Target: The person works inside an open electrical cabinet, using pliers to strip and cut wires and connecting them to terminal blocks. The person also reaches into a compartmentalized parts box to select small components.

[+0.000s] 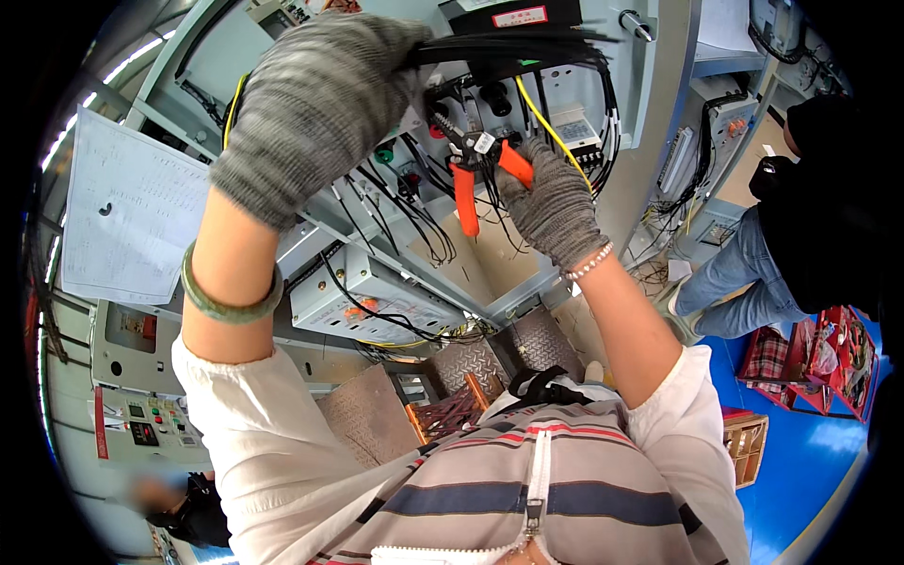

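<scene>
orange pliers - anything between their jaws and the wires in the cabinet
Nothing visible. The right hand holds the orange pliers with the tip already among the black wires. The left hand grips a bundle of black cable ties above, clear of the tip.

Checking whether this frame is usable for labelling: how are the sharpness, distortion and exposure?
Head view: strong fisheye bending with black corners; the left hand looms large and slightly soft; the orange-handled pliers in the right hand are sharp; daylight is bright at the left rim, without heavy glare.

orange pliers [468, 184], grey gloves – black wires [513, 47]
</scene>
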A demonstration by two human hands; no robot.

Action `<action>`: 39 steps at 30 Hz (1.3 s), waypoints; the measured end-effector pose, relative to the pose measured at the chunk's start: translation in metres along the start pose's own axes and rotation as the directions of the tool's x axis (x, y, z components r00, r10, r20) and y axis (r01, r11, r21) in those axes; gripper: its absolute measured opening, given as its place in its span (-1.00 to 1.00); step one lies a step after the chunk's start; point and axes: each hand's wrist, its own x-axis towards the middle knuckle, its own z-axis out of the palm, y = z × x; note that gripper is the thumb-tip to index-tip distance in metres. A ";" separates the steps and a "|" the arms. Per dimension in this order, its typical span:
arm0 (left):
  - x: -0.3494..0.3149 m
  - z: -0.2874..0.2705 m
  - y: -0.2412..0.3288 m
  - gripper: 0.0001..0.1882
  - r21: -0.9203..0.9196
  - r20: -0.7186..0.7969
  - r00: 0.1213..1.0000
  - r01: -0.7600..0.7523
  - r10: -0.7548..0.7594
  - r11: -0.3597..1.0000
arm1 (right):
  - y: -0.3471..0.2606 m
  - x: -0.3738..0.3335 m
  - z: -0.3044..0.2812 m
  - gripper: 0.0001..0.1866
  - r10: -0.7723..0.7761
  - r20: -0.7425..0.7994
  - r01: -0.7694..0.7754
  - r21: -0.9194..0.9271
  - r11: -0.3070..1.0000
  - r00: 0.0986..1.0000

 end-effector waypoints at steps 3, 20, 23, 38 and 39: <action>-0.039 0.019 -0.010 -0.81 -0.291 -0.349 0.936 -0.161 0.052 0.943 | -0.010 -0.014 -0.026 -0.67 0.077 0.223 -0.087 0.034 0.996 0.972; -0.131 0.104 0.085 -0.70 -0.859 0.508 0.745 0.403 -0.432 -0.316 | -0.046 -0.070 -0.034 0.04 -0.263 0.139 0.274 -0.068 0.959 0.955; -0.125 0.110 0.095 -0.65 -0.911 0.357 0.823 0.411 -0.442 0.029 | -0.030 -0.080 -0.017 0.02 -0.223 0.095 0.220 0.041 0.975 0.970; -0.024 0.015 0.019 -0.71 0.184 -0.065 0.998 0.007 0.005 0.983 | -0.016 -0.008 0.004 -0.09 -0.023 0.015 0.025 -0.209 0.978 1.000; -0.018 0.020 0.013 -0.71 0.225 -0.071 0.997 -0.022 0.039 0.974 | -0.012 -0.007 0.008 -0.08 0.001 0.013 0.002 -0.283 0.959 1.000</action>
